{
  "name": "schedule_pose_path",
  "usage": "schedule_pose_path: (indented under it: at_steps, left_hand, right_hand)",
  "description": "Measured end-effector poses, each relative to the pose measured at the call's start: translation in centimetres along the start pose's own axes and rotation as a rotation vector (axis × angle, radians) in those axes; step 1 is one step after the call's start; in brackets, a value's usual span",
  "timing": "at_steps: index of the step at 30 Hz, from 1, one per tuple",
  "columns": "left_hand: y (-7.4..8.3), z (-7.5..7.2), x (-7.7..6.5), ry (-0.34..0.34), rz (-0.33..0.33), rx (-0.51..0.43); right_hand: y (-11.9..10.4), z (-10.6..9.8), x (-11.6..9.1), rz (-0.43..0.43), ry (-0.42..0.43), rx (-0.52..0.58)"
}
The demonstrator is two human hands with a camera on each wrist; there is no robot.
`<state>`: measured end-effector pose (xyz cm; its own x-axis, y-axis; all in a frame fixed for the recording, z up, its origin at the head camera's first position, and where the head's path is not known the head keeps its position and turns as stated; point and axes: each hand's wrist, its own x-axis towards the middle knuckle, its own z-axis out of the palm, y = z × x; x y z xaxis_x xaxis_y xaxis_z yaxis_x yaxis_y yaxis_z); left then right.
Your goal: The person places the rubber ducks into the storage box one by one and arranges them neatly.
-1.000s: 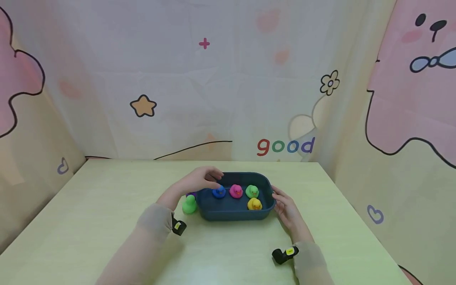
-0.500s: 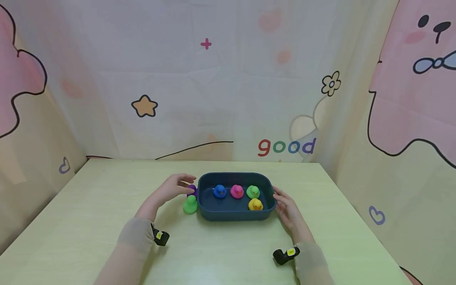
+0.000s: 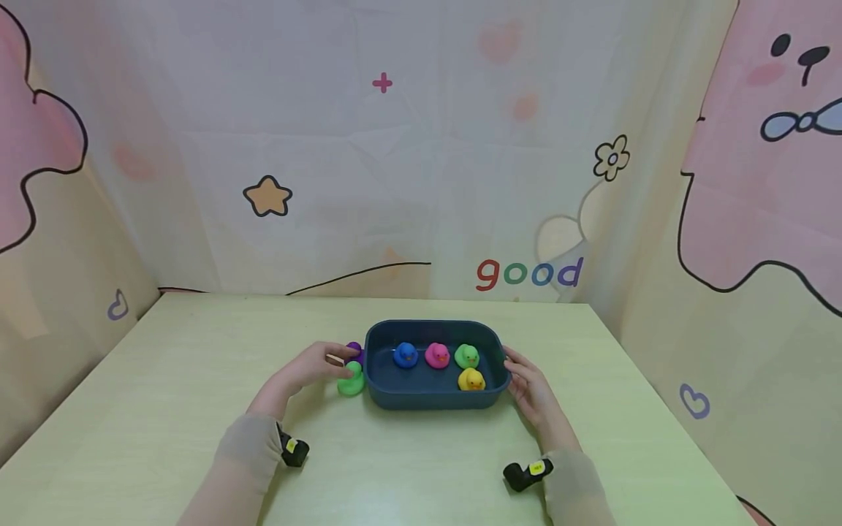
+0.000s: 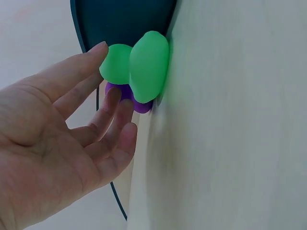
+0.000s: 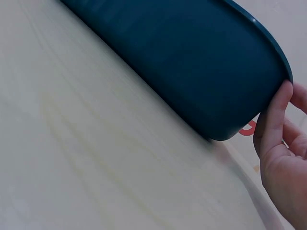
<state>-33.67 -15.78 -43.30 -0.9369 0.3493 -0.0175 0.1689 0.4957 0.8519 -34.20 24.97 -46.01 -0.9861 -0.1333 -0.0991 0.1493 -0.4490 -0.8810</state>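
Observation:
A dark teal plastic basin [image 3: 427, 400] with rounded corners stands on the table. Inside it sit a blue rubber duck [image 3: 405, 356], a pink one, a light green one and a yellow one. Against its left end, on the table, are a green rubber duck [image 3: 351, 381] and a purple rubber duck [image 3: 354, 353], partly hidden. My left hand [image 4: 62, 129] is beside these two, its thumb at the green duck's head and its fingertips close to the purple duck, loosely bent. My right hand [image 3: 534, 391] touches the basin's right end, its fingers against the outer wall and rim.
A pale wooden table [image 3: 421, 467] lies under everything. Printed cloth walls [image 3: 421, 168] enclose its back and sides. A small black camera [image 3: 294, 449] is strapped to my left wrist, and another [image 3: 526, 475] to my right.
My left hand has moved left from above the blue duck, out of the basin, then down to the green and purple ducks. The right hand has stayed at the basin's end.

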Motion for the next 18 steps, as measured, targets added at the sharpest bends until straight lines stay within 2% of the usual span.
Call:
schedule_pose_path:
  at_steps: [5,10,18]
  left_hand:
    - [-0.17,0.28,-0.15,-0.034,0.01,0.011]
    - [-0.25,0.61,-0.03,-0.077,-0.022,0.016]
    - [-0.24,0.89,0.11,-0.08,-0.013,0.025]
  right_hand:
    - [-0.03,0.04,0.04,0.009,0.018,-0.005]
    - [0.03,0.1,0.12,0.0,0.018,-0.017]
    - [0.11,-0.02,0.11,-0.007,0.015,-0.024]
